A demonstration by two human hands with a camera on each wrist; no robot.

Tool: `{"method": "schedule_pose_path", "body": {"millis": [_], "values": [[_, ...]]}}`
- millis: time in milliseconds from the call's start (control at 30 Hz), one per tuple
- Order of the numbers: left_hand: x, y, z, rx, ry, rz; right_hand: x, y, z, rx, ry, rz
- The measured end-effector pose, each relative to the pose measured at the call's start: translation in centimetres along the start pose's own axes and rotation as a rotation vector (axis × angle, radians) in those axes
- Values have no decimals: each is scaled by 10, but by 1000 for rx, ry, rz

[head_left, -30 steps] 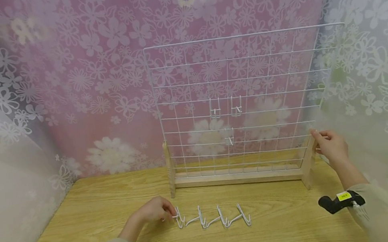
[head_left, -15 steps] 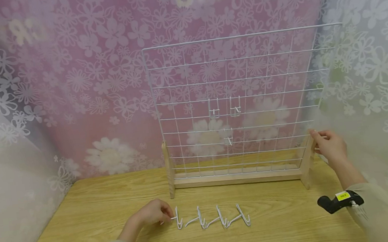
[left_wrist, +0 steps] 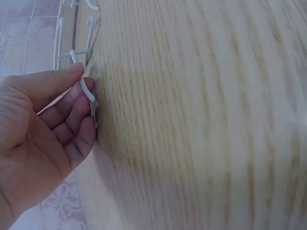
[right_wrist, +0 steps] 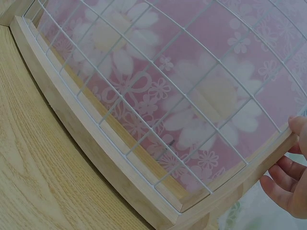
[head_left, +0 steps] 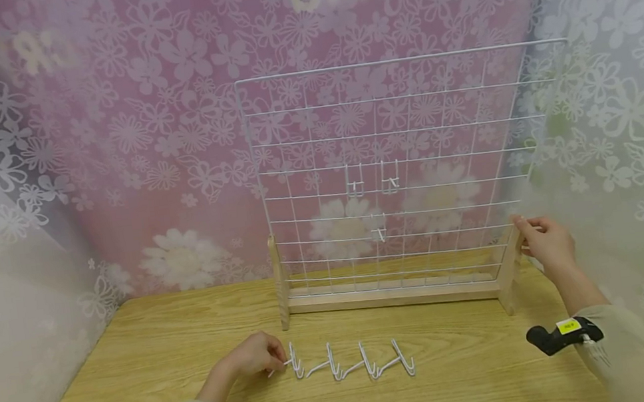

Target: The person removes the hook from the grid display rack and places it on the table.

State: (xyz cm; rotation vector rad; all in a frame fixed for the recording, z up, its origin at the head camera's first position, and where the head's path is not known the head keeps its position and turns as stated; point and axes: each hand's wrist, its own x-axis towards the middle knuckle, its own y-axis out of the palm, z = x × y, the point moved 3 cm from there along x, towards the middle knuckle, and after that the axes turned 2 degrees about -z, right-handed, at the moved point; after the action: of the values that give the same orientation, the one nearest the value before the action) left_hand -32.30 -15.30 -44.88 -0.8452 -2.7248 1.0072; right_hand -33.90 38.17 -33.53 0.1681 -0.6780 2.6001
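Note:
My left hand (head_left: 256, 354) pinches the stem of a white wire hook (left_wrist: 88, 90) between thumb and fingers, low over the table at the left end of a row. To its right lie three more white hooks, the nearest being this hook (head_left: 333, 362). At the right, my right hand (head_left: 549, 245) grips the top of the wooden side post (head_left: 512, 271) of a stand. A white wire grid panel (head_left: 410, 130) stands upright in it. Three hooks hang on the grid, among them an upper one (head_left: 390, 179) and a lower one (head_left: 379, 229).
The wood-grain table (head_left: 154, 356) runs back to a pink flowered curtain (head_left: 170, 146). Pale flowered sheets, such as the right one (head_left: 640, 142), close off both sides. A wooden base bar (head_left: 394, 297) joins the stand's two posts.
My left hand has drawn slightly to the left with the pinched hook, which has turned a little. The right hand keeps its grip on the post.

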Motion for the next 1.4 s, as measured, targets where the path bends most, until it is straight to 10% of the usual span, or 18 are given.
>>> {"method": "schedule_pose_path", "body": {"millis": [667,1400], "values": [[-1,0,-1,-7,17,-18,0,1,-1,-1,0,-3],[11,-16,-13,33,8,-194,-3,1,3,9,-3,0]]}}
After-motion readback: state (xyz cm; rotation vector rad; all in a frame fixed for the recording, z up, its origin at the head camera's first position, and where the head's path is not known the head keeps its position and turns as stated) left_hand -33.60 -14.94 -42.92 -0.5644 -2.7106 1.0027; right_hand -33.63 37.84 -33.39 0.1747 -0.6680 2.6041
